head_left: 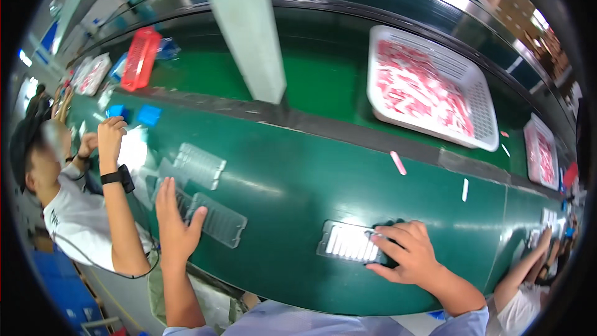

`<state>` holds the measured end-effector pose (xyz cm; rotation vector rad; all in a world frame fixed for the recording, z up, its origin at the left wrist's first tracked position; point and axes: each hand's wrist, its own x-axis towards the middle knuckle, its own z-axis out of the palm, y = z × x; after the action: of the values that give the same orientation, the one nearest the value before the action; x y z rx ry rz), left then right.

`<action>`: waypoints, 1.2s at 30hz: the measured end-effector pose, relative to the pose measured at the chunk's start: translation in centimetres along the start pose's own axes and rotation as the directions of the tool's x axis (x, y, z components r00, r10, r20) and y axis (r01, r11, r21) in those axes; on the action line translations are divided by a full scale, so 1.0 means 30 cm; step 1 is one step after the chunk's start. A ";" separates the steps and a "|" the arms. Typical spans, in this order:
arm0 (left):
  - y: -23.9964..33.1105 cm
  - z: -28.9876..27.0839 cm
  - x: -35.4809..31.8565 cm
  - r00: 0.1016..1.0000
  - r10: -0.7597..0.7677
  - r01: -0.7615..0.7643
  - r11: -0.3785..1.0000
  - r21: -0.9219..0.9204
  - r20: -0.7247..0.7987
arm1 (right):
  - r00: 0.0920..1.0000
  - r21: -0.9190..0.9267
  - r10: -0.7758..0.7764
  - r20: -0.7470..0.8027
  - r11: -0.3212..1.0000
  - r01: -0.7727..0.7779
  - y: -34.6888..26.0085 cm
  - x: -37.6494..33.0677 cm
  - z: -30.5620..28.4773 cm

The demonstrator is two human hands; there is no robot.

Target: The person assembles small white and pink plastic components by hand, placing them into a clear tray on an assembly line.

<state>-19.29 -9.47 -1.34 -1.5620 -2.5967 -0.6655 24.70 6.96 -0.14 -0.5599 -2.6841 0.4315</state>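
Note:
My left hand (177, 224) is open, fingers stretched out, over a group of clear plastic trays at the left. One clear ribbed tray (217, 221) lies beside its thumb; another clear tray (200, 165) lies farther back. In front of me on the right sits a clear tray (350, 242) with several white strips side by side in it. My right hand (407, 252) is over that tray's right end, thumb and fingers apart, fingertips at or on it. Whether a small piece is under those fingertips is hidden.
Beyond the green table (280, 180), a white basket (488, 109) holds many pink and white pieces. A pink strip (398, 163) and a white strip (465, 190) lie loose. A post (245, 31) rises behind. At left, a co-worker (87, 218) reaches near blue pieces (149, 115) and a red basket (142, 59).

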 end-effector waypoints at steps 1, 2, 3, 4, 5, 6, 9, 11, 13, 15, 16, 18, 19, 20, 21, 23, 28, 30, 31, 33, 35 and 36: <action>-0.027 -0.003 -0.023 0.997 -0.044 0.039 0.995 0.088 0.061 | 0.998 0.007 0.053 -0.016 0.999 -0.052 0.004 0.008 0.006; -0.048 0.000 -0.038 0.997 -0.066 0.061 0.993 0.104 0.044 | 0.994 0.012 0.107 -0.031 0.994 -0.107 0.007 0.026 0.017; -0.061 0.009 -0.052 0.995 -0.087 0.080 0.989 0.126 0.051 | 0.992 0.046 0.118 -0.050 0.992 -0.116 0.005 0.061 0.025; -0.063 0.008 -0.066 0.992 -0.107 0.098 0.985 0.144 0.058 | 0.994 0.047 0.093 -0.049 0.995 -0.091 0.004 0.094 0.037; -0.054 0.001 -0.077 0.987 -0.146 0.138 0.984 0.109 0.070 | 0.992 0.042 0.103 -0.071 0.994 -0.101 0.005 0.126 0.052; -0.039 0.002 -0.083 0.986 -0.155 0.148 0.983 0.106 0.059 | 0.988 0.033 0.122 -0.093 0.992 -0.119 0.011 0.154 0.061; 0.036 0.013 -0.094 0.989 -0.098 0.094 0.995 0.038 0.112 | 0.989 0.023 0.105 -0.106 0.994 -0.103 0.027 0.218 0.080; 0.123 0.027 -0.122 0.987 -0.083 0.086 0.996 -0.020 0.137 | 0.987 0.008 0.113 -0.116 0.994 -0.113 0.032 0.247 0.091; 0.206 0.040 -0.164 0.978 -0.023 0.050 0.991 -0.126 0.209 | 0.987 0.004 0.097 -0.126 0.995 -0.097 0.031 0.271 0.101; 0.278 0.050 -0.224 0.966 0.096 -0.036 0.969 -0.245 0.238 | 0.990 0.004 0.099 -0.100 0.995 -0.099 0.015 0.311 0.107; 0.316 0.048 -0.240 0.964 0.119 -0.053 0.963 -0.265 0.239 | 0.993 0.018 0.089 -0.076 0.996 -0.088 0.012 0.327 0.107; 0.382 0.039 -0.262 0.896 0.268 -0.161 0.939 -0.303 0.355 | 0.992 0.017 0.095 -0.083 0.995 -0.094 0.017 0.332 0.100; 0.404 0.048 -0.272 0.874 0.323 -0.226 0.931 -0.286 0.362 | 0.993 0.027 0.095 -0.077 0.995 -0.093 0.020 0.329 0.093; 0.415 0.061 -0.280 0.869 0.343 -0.243 0.923 -0.298 0.356 | 0.993 0.039 0.093 -0.072 0.995 -0.091 0.024 0.324 0.087; 0.424 0.078 -0.288 0.835 0.402 -0.328 0.912 -0.247 0.376 | 0.993 0.031 0.096 -0.069 0.995 -0.094 0.029 0.316 0.085; 0.438 0.092 -0.294 0.790 0.458 -0.436 0.887 -0.152 0.407 | 0.991 0.023 0.107 -0.085 0.994 -0.106 0.040 0.299 0.085; 0.405 0.081 -0.279 0.798 0.480 -0.448 0.877 -0.172 0.365 | 0.988 0.050 0.112 -0.104 0.993 -0.107 0.046 0.288 0.096; 0.391 0.086 -0.277 0.816 0.467 -0.437 0.884 -0.165 0.341 | 0.986 0.072 0.116 -0.117 0.992 -0.108 0.042 0.301 0.108; 0.383 0.095 -0.275 0.807 0.495 -0.461 0.869 -0.181 0.322 | 0.985 0.095 0.119 -0.124 0.990 -0.108 0.041 0.315 0.120; 0.374 0.083 -0.272 0.813 0.499 -0.470 0.867 -0.166 0.301 | 0.985 0.109 0.113 -0.128 0.989 -0.099 0.039 0.346 0.134; 0.383 0.064 -0.247 0.799 0.536 -0.459 0.836 -0.300 0.272 | 0.983 0.105 0.108 -0.151 0.990 -0.092 0.035 0.396 0.160; 0.368 0.050 -0.213 0.807 0.527 -0.458 0.843 -0.282 0.266 | 0.983 0.111 0.090 -0.159 0.991 -0.073 0.037 0.427 0.174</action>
<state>-6.47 -9.82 -0.55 -2.4918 -2.1817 -0.6754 11.98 12.32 -1.51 -0.6473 -2.4730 0.5223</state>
